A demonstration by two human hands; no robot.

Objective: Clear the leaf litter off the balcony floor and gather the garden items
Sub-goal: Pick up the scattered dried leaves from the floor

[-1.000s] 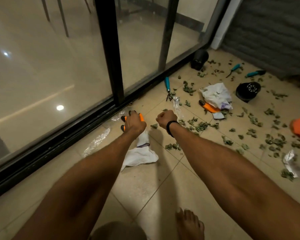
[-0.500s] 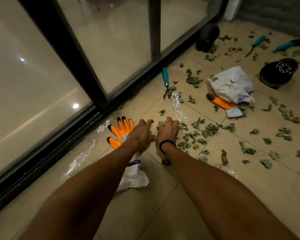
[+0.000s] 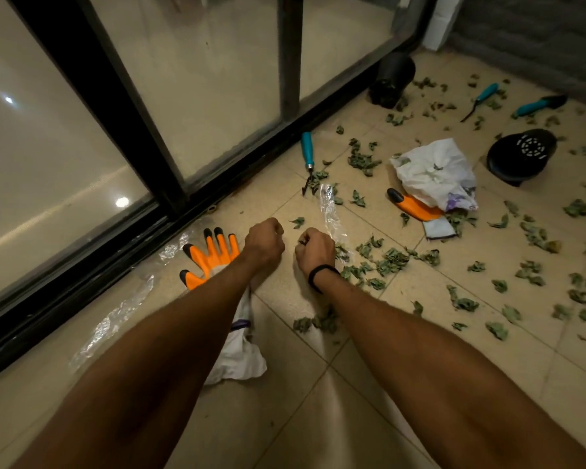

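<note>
left hand [image 3: 264, 243]: fisted, contents hidden
right hand [image 3: 315, 248]: curled round leaves [image 3: 391, 258] (most lie scattered right, on tiles [image 3: 318, 418])
risk: dry bits may crumble, slipping through fingers

A glove [image 3: 214, 255] lies on the floor [image 3: 318, 418] beside the door [image 3: 200, 79]; leaves [image 3: 391, 258] scatter to its right. Behind them a rake [image 3: 307, 154], then a bag [image 3: 433, 170] over a second glove [image 3: 415, 208], a pot [image 3: 521, 157] rightmost.

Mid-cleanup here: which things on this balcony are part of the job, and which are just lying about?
Job: leaves, orange gloves, teal hand tools, black pots, white bag.
Just there: clear plastic film, glass door, grey wall.
</note>
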